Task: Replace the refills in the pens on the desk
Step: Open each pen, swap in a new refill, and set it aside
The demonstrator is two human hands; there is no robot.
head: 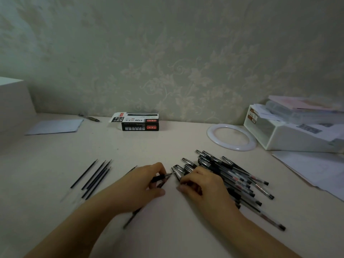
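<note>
Forearms fill the bottom of my view, both reaching forward onto the pale desk. My left hand has its fingers curled round a dark pen part, pinching it near the tip end; the motion blur stops me telling exactly what piece it is. My right hand sits just beside it, fingers bent down onto the near edge of the pile of pens, and I cannot tell whether it actually grasps one. Those pens look clear-barrelled with black caps and black grips, heaped criss-cross right of centre. Left of my hands lie the loose refills, thin dark sticks with pale ends, roughly side by side and slanted. Further back, against the wall, stands an open black pen box with red labels. A white ring lies to the right, next to a white organiser.
</note>
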